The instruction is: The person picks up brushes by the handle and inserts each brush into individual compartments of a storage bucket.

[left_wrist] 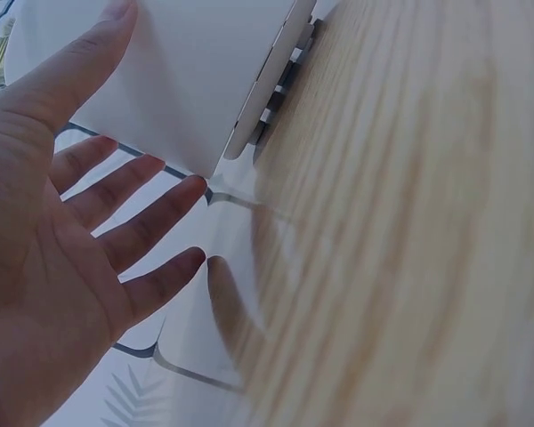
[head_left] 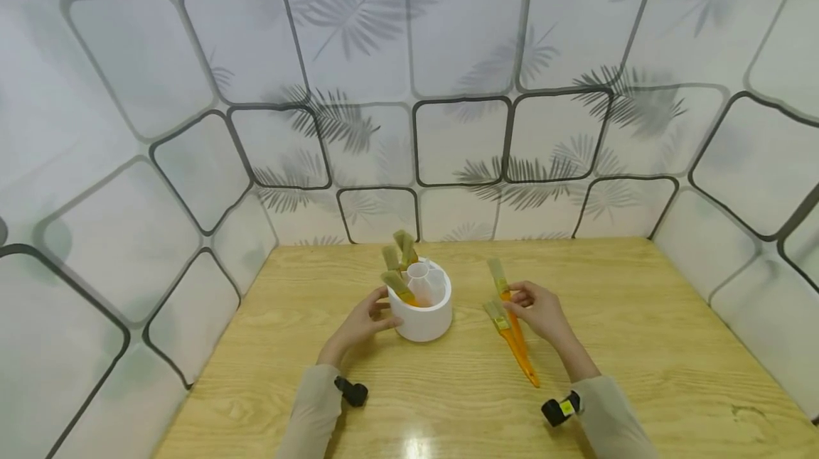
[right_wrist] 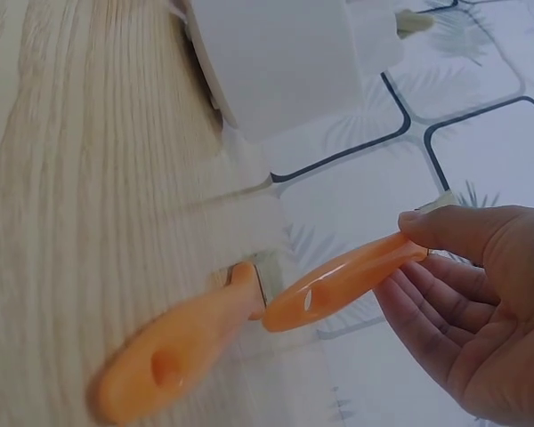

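My left hand (head_left: 363, 324) is at the left side of a round white holder (head_left: 422, 325). In the left wrist view its thumb (left_wrist: 89, 62) lies along the holder's wall, while the other fingers are spread and nearly straight. Several paintbrushes (head_left: 399, 287) lean in the holder, bristles up, around a clear inner tube (head_left: 419, 274). To the holder's right, my right hand (head_left: 540, 311) pinches an orange-handled paintbrush (right_wrist: 347, 280) between thumb and fingers, near the bristle end. A second orange paintbrush (right_wrist: 178, 356) lies on the table beside it, its handle overlapping the held one in the head view.
The light wood table (head_left: 256, 388) meets a patterned white backdrop (head_left: 457, 214) at the back and sides. Each wrist wears a small black camera, one on the left (head_left: 352, 392) and one on the right (head_left: 558, 411).
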A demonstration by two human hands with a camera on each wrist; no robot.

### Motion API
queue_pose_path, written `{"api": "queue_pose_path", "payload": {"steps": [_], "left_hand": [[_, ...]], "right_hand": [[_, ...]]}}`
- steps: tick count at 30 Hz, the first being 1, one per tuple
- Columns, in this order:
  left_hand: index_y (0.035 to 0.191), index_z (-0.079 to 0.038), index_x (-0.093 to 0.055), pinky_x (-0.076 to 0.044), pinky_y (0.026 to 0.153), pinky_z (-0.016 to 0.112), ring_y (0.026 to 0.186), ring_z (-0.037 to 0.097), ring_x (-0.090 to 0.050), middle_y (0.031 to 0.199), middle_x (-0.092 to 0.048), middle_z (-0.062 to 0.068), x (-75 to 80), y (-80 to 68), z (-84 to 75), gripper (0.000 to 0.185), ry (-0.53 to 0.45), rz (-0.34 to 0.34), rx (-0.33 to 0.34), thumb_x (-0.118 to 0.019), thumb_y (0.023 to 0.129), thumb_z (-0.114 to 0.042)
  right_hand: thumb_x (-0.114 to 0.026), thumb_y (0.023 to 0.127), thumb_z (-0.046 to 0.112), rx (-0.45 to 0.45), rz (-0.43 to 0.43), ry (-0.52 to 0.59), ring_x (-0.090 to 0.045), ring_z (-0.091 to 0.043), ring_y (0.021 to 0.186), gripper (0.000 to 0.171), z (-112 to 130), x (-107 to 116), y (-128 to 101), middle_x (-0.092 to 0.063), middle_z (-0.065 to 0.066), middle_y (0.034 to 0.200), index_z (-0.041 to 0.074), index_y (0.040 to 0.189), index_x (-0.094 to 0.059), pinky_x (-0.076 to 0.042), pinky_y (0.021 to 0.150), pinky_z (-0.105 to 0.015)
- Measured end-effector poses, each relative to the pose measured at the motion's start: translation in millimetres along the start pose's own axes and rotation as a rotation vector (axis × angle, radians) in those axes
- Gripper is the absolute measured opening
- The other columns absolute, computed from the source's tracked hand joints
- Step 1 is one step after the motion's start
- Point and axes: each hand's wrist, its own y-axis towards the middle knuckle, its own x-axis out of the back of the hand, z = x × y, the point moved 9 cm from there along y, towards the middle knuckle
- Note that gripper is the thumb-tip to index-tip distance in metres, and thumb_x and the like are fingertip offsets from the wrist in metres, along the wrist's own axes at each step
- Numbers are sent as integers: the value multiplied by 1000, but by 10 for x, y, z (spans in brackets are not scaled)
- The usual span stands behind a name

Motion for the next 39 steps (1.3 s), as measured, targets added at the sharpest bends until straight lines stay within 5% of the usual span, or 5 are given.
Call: {"api": "queue_pose_path", "payload": {"steps": [27, 35, 39], "left_hand": [[143, -16, -33, -36, 105, 51, 125, 34, -45, 143, -39, 10, -4, -19, 4, 76, -21, 7, 3, -73, 80, -30], [144, -9, -31, -37, 103, 53, 124, 39, -44, 142, -39, 16, 4, -93, -205, 76, -48, 30, -9, -72, 82, -26], [144, -14, -32, -38, 103, 50, 123, 35, -46, 142, -39, 12, -5, -27, -41, 78, -30, 9, -17, -73, 80, -32]], "right_hand": [[-71, 83, 18, 52, -51, 53, -63, -20, 78, 33, 279, -33, 51, -67, -9, 88, 4, 112, -62, -52, 62, -20], [-72, 82, 17, 96, -74, 80, -63, -21, 77, 33, 377, -38, 54, -67, -8, 86, 4, 111, -63, -52, 61, -21], [-72, 82, 16, 108, -82, 97, -64, -21, 78, 32, 429, -46, 52, -67, -8, 86, 6, 111, -63, -52, 61, -21]]}}
